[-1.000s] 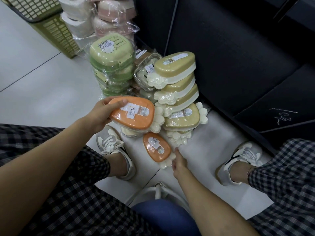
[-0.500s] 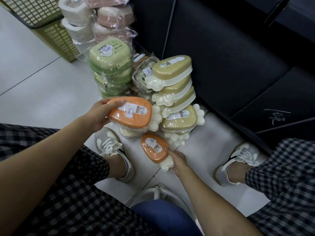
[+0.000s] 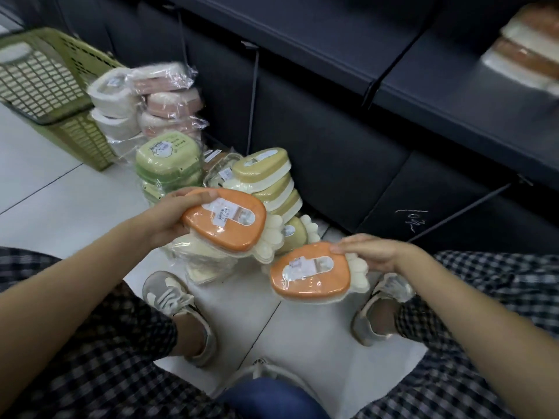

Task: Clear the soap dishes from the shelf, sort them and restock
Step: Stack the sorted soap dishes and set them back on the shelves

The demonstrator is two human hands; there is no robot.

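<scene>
Nearest the camera, the person's checked trouser legs point(image 3: 90, 343) framed a white tiled floor point(image 3: 302, 343), with one grey-and-white sneaker point(image 3: 178, 309) planted on each side of a tile joint.

Above the knees, the right hand point(image 3: 375, 255) pinched the leafy cream end of an orange carrot-shaped plastic soap dish in clear wrap point(image 3: 308, 276), thumb on the lid and the other fingers underneath. This dish was held clear of the floor, just above the right shoe. The left hand point(image 3: 169, 216) gripped the narrow end of a second orange carrot-shaped soap dish point(image 3: 230, 222), thumb across its top. Beneath that one hung several cream-coloured wrapped dishes point(image 3: 202, 261) (their number could not be determined), carried in the same grip. The two orange dishes were near each other but not touching.

Behind the hands, a leaning stack of tan-lidded carrot-shaped soap dishes point(image 3: 266, 179) stood on the floor against a dark shelving unit point(image 3: 348, 152). To its left was a stack of green rounded soap boxes in plastic wrap point(image 3: 168, 161). Further back stood stacks of pink wrapped soap boxes point(image 3: 172, 107) and white ones point(image 3: 110, 95).

At the far left, two nested olive-green lattice plastic baskets point(image 3: 45, 83) sat on the floor; their contents could not be seen. On an upper shelf at far right lay blurred orange and white packages point(image 3: 526, 52).
</scene>
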